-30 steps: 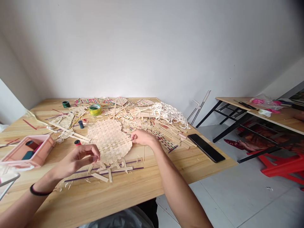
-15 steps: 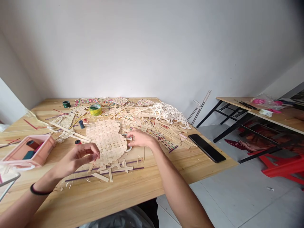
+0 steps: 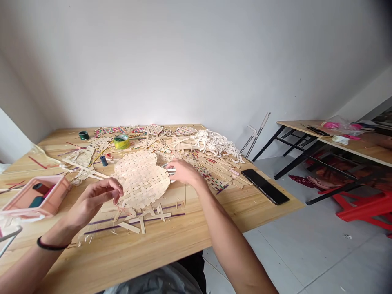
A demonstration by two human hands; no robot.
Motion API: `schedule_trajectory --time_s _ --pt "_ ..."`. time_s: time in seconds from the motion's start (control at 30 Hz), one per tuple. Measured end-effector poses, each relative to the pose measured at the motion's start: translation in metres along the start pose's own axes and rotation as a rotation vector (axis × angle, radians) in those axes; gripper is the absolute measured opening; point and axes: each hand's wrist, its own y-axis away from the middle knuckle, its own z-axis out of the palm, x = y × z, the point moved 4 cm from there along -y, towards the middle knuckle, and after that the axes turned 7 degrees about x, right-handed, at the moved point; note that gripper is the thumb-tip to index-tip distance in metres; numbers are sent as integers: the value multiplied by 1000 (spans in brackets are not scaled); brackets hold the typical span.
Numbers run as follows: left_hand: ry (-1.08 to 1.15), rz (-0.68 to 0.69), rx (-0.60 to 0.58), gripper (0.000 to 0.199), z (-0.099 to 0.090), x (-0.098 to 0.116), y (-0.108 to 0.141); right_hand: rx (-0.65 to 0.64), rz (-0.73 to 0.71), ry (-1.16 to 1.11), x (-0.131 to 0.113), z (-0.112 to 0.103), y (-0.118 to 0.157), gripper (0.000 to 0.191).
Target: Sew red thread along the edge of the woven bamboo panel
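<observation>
A flat piece woven from pale bamboo strips [image 3: 139, 177], with rounded lobes and a notch on its right side, lies on the table between my hands. My right hand [image 3: 182, 171] is closed on the pale looped handles of scissors [image 3: 168, 166] at the right edge of the weave; the blades are out of sight. Near the weave's lower left edge hovers my left hand [image 3: 99, 198], thumb and fingertips drawn together. Whatever they may pinch is too small to make out. Cut strip pieces [image 3: 141, 220] and dark purple strips [image 3: 101, 230] lie just below the weave.
A pink basket [image 3: 56, 196] with thread spools stands at left. Behind are a blue spool [image 3: 104, 160], a tape roll [image 3: 121, 141], heaped strips and white cord [image 3: 217, 143]. A black phone [image 3: 265, 186] lies near the right edge. Beyond are another table [image 3: 361, 149] and a red stool [image 3: 358, 208].
The woven piece has shifted slightly right and turned. My right hand and the scissors have moved a little up and right. My left hand has drawn slightly left, now hiding the red spool.
</observation>
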Motion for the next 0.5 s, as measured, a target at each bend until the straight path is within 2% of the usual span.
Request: schedule_trajectory --time_s 0.13,0.27,0.4,0.5 --pt "-29 -35 32 19 4 4 0 87 125 13 16 -22 4 30" --pt "-47 -36 45 18 3 4 0 134 275 13 33 -35 9 21" --pt "-2 -26 52 18 1 2 0 258 374 9 53 -43 11 35" --pt "71 -14 99 17 -1 0 0 359 330 -141 53 -44 7 42"
